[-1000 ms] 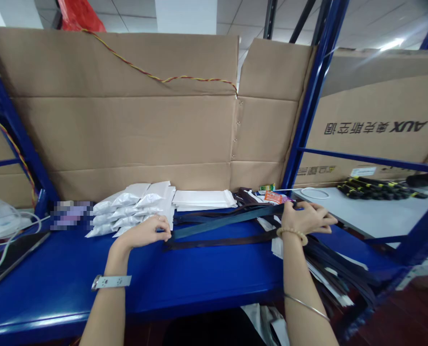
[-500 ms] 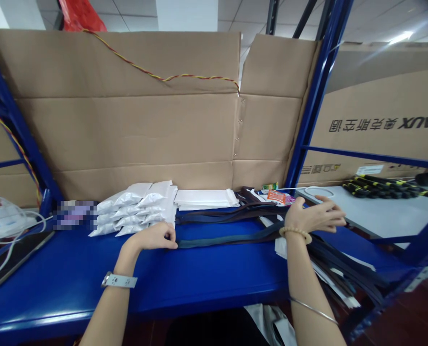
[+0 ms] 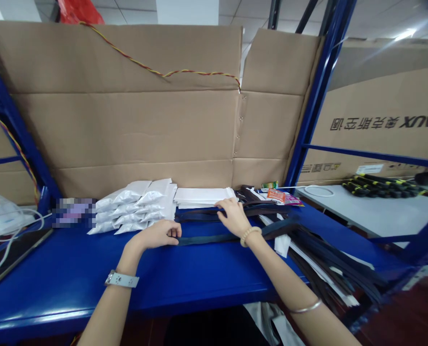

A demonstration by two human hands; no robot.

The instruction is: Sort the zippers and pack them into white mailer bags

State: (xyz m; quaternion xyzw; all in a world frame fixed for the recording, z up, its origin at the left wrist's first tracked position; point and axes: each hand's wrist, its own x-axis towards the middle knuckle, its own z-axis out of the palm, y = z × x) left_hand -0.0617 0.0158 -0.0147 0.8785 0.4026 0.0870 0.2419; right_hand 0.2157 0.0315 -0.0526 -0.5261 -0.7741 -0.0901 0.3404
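My left hand point(image 3: 163, 234) pinches the left end of a dark strip point(image 3: 203, 240) that lies across the blue table point(image 3: 199, 274). Above the strip's middle is my right hand point(image 3: 233, 216), its fingers apart and holding nothing, near the front edge of the flat white packets point(image 3: 203, 197). More dark strips point(image 3: 199, 215) lie behind, between the packets and the held strip. On the right a large bundle of dark strips point(image 3: 329, 254) with white paper bands runs to the table's front edge.
Stacked silvery-white pouches point(image 3: 134, 206) stand behind my left hand. Small colourful wrappers point(image 3: 277, 195) lie at the back right. A cardboard panel point(image 3: 145, 129) rises behind the table. Blue posts point(image 3: 317, 96) flank it. A dark flat object point(image 3: 15, 254) with white cables is far left.
My right hand has moved left from the right-hand bundle to over the middle of the strip. My left hand stays at the strip's left end. The view has shifted slightly.
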